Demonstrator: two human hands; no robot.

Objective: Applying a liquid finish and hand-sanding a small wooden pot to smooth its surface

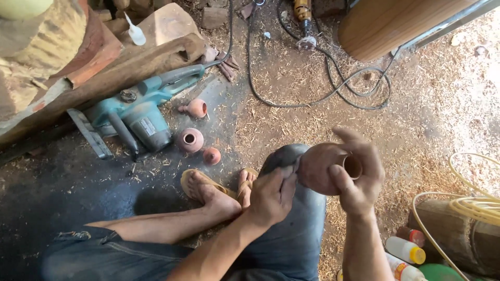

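Cupping the round wooden pot (325, 169) over your knee, your right hand (359, 179) is wrapping its fingers about the rim, mouth facing right; your left hand (271, 195) is pressing flat fingers against its base. Beyond your feet, three small pots (190, 139) are lying beside the teal power saw (135, 112).

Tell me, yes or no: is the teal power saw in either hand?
No. The teal power saw lies on the floor, while both hands grip a reddish wooden vase.

teal power saw (136, 115), small pots (189, 139), cables (323, 83)
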